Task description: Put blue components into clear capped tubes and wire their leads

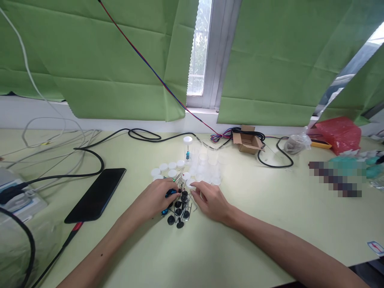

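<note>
Mostly, the black pieces (171, 220) look round and flat-topped

I am standing in what is seeming a simple workshop: small black-headed parts (178, 211) are lying at six o'clock, cables (72, 175) at nine.

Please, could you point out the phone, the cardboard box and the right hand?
Phone (96, 196), head view: middle of the dark screen.
Cardboard box (248, 148), head view: front wall.
Right hand (213, 201), head view: back of the hand.
</note>
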### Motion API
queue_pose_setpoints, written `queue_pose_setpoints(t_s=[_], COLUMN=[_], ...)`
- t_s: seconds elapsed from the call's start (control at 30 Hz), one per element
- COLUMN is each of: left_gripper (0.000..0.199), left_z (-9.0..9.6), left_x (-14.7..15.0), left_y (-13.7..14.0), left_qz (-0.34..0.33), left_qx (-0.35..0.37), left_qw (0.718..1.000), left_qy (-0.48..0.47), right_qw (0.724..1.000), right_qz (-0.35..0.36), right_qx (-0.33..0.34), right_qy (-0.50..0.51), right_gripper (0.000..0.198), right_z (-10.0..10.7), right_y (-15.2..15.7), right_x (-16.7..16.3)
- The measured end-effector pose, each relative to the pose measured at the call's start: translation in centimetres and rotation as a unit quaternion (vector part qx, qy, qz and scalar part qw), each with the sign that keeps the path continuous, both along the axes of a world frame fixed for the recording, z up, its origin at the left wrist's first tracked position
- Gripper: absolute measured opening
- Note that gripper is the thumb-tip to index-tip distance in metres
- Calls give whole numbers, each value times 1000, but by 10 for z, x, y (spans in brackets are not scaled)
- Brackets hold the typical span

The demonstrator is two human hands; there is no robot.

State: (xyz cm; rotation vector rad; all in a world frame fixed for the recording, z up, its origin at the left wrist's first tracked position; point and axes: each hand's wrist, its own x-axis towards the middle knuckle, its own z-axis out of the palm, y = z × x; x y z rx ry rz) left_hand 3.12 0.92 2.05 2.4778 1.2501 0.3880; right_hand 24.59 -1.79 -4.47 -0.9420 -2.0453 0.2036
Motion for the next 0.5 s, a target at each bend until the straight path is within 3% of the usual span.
queue_pose_setpoints(t_s=[0.33,0.5], left_gripper=[23,21], left_z=[-14,-17], left_x=[10,12], left_y=[-3,-3], left_qz=[67,96], left_qx=[-4,-19], left_qw=[997,995], left_qy=[26,-5], right_qw=[1000,1000], right_qz=[-1,0], right_qx=[-4,-4], right_qy=[-1,-1], right_gripper=[19,18], right_z=[1,2], right_y=[0,0], right_x=[0,-1])
